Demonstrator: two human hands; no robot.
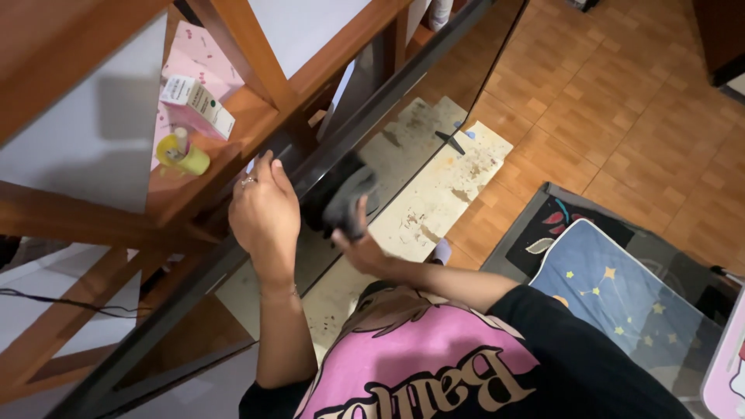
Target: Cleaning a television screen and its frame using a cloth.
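My left hand [264, 213], a ring on one finger, grips the dark frame [388, 97] of a large glass panel leaning against a wooden shelf [256, 116]. Fingers curl over the frame's edge. My right hand [363, 247] is closed on a dark grey cloth [349, 198], which is pressed against the glass [403, 147] just right of the left hand. The glass reflects the floor. My pink and black shirt [434, 365] fills the bottom of the view.
On the shelf sit a pink box [198, 58], a small white carton [198, 105] and a small yellow bottle [182, 155]. A stained pale sheet [458, 178] lies on brown floor tiles [621, 101]. A blue star-patterned cushion [621, 299] lies at the right, a black cable [54, 299] at the left.
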